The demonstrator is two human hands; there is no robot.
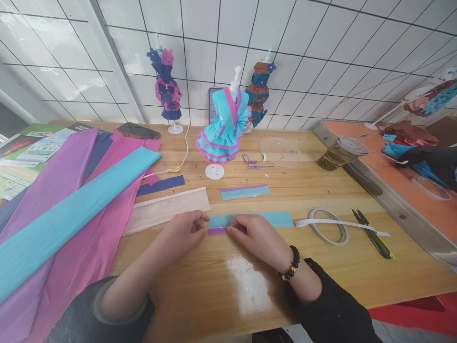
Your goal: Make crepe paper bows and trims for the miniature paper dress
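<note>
A light-blue crepe paper strip (280, 219) lies across the table in front of me, with a narrow purple paper strip (217, 231) along its lower edge. My right hand (255, 233) has thumb and fingers pinched on the purple strip, resting over the blue one. At the strips' left end, my left hand (189, 231) is closed with curled fingers; whatever its fingertips may hold is hidden. A shorter blue strip with a purple border (245, 192) lies just beyond. Left of it is a pale pink paper strip (171, 206).
Large crepe paper sheets (89, 190) cover the left side. A doll stand in a blue ruffled paper dress (224, 128) stands at the back. To the right lie a tape roll (344, 234), a white strip (335, 222), thread snips (374, 238) and a lidded cup (341, 153).
</note>
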